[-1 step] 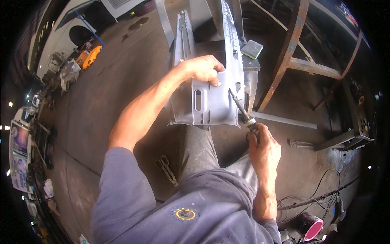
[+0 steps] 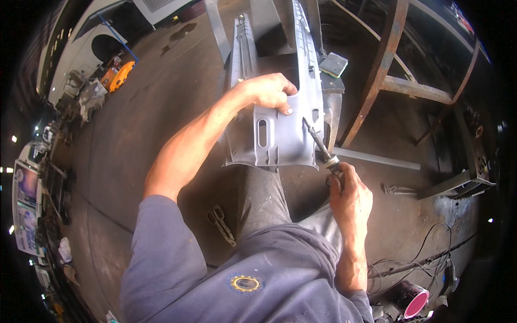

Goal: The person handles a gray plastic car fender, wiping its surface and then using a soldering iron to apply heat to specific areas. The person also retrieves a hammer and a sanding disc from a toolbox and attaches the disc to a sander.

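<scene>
Grey panel (image 2: 291,141) is clasped by the left hand (image 2: 271,92) beside the corner of the stand (image 2: 336,86); a pointed tool (image 2: 319,141) is gripped by the right hand (image 2: 351,203), tip near the panel's right edge. Work seems underway; what is finished cannot be told.

Floor (image 2: 134,118) is dim, darker toward its right edge; my left hand (image 2: 269,94), grey panel (image 2: 289,134) catch light; small lights (image 2: 14,138) glare far left; fisheye bends outer lines.
</scene>
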Demonstrator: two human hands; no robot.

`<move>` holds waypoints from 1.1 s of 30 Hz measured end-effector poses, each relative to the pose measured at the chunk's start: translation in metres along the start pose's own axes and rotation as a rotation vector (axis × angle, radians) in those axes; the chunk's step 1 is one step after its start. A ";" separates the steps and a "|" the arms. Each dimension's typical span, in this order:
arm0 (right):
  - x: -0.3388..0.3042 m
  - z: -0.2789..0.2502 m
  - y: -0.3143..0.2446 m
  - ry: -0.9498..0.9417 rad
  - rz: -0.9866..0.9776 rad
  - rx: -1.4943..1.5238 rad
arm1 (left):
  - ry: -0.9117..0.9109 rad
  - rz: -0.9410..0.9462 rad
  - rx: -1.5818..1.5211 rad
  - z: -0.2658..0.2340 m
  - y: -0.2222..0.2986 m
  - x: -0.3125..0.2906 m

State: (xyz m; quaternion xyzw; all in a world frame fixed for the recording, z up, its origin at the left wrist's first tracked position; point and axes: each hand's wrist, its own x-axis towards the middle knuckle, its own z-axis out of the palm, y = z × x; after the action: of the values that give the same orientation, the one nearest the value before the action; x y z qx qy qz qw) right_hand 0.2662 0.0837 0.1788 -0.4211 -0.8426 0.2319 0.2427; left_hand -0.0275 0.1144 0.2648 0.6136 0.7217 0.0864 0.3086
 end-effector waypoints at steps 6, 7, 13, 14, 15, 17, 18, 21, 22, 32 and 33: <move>-0.008 0.002 0.003 0.234 -0.020 0.162 | -0.009 -0.018 -0.013 -0.005 0.004 0.001; -0.011 0.000 0.003 0.230 -0.014 0.182 | -0.015 -0.021 -0.019 -0.005 0.004 0.001; -0.023 -0.005 0.000 0.097 0.024 0.262 | -0.008 -0.042 -0.109 -0.002 -0.008 0.006; -0.022 -0.002 0.002 0.106 0.002 0.245 | -0.019 -0.037 -0.116 -0.003 -0.007 0.006; -0.021 0.002 0.005 0.116 -0.021 0.229 | -0.030 -0.032 -0.123 -0.004 -0.004 0.004; -0.020 0.004 0.006 0.124 -0.061 0.218 | -0.030 -0.031 -0.135 -0.004 -0.004 0.004; -0.019 0.004 0.006 0.124 -0.078 0.223 | -0.019 -0.034 -0.141 -0.003 -0.007 0.004; -0.015 0.005 0.006 0.118 -0.105 0.219 | -0.015 -0.040 -0.141 -0.003 -0.004 0.003; -0.014 0.005 0.006 0.116 -0.110 0.215 | -0.019 -0.043 -0.138 -0.003 -0.003 0.003; -0.005 0.007 0.002 0.078 -0.078 0.168 | -0.008 -0.046 -0.104 -0.004 -0.002 0.002; -0.005 0.006 0.001 0.069 -0.063 0.174 | -0.011 -0.038 -0.097 -0.004 -0.003 0.002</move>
State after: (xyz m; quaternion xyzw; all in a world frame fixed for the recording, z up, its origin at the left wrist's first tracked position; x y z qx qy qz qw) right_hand 0.2657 0.0791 0.1724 -0.3793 -0.8233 0.2818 0.3145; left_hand -0.0322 0.1169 0.2656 0.5847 0.7262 0.1120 0.3438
